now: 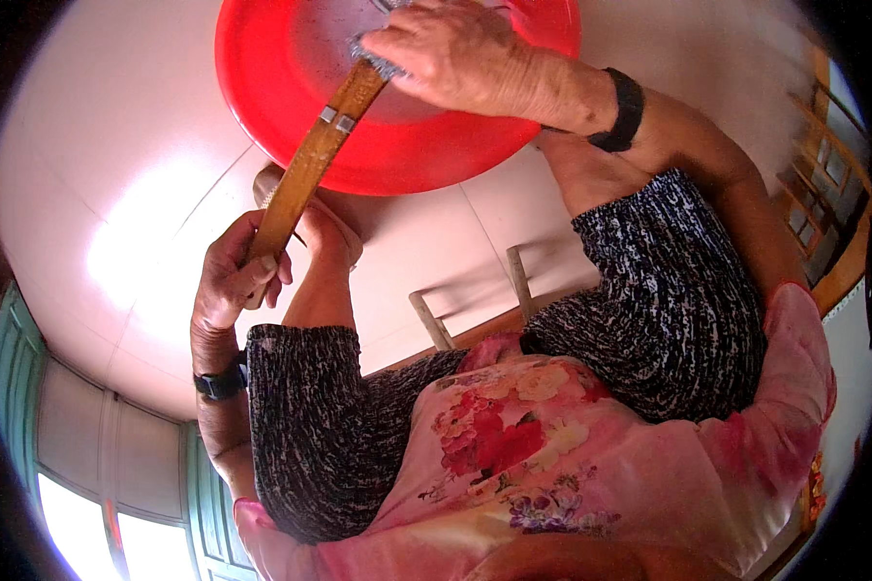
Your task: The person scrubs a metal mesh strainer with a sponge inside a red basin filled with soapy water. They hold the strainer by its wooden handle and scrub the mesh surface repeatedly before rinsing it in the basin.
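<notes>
My left hand (236,272) grips the lower end of a flat brown wooden strip (301,181), which slants up and to the right. Two small silvery metal pieces (336,120) sit across the strip's upper part. A grey steel-wool scourer (379,59) is pressed against its upper end by my right hand (458,54), whose fingers are curled round the scourer. Beneath both lies a large red plastic basin (407,156), with cloudy water (320,43) in it. A grey metal item (386,4) at the top edge is mostly hidden.
The basin rests on a pale tiled floor (152,181), between my feet; a shoe (341,232) is near its rim. Below me stands a low stool with pale legs (430,319). Wooden furniture (817,167) is at the right, a teal door frame (18,363) at the left.
</notes>
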{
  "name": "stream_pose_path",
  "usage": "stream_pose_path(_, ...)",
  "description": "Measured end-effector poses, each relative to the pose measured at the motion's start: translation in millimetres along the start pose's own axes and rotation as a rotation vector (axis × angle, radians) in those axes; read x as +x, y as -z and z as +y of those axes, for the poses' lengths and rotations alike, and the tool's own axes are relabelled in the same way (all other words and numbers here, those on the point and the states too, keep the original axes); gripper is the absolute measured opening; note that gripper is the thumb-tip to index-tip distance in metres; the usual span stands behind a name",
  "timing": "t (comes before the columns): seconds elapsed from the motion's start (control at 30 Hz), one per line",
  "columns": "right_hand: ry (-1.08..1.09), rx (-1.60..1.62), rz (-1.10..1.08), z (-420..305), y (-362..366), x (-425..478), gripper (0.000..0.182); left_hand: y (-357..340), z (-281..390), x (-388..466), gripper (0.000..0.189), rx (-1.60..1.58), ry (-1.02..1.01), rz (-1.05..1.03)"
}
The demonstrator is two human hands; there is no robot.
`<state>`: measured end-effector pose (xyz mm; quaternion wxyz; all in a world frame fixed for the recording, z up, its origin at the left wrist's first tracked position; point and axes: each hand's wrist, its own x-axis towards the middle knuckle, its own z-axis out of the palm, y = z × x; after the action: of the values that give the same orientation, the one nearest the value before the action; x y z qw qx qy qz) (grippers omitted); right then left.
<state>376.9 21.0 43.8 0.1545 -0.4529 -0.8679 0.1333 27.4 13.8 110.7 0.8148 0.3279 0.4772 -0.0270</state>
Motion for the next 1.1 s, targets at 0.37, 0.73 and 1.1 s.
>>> stream_pose_path(0.37,-0.014,0.050,-0.105,-17.3,-1.9,-2.1,0.021,4.8,-7.0,4.5,0.041,0.134,0.022,0.058)
stream_pose_path(0.73,0.058,0.028,-0.163,-30.3,-11.1,0.5,0.024,5.2,-8.9,5.3,0.028,0.395,0.012,0.100)
stream_pose_path(1.1,0.105,0.026,-0.132,-32.7,-15.3,10.0,0.008,1.2,-3.6,0.9,0.026,0.254,0.095,0.127)
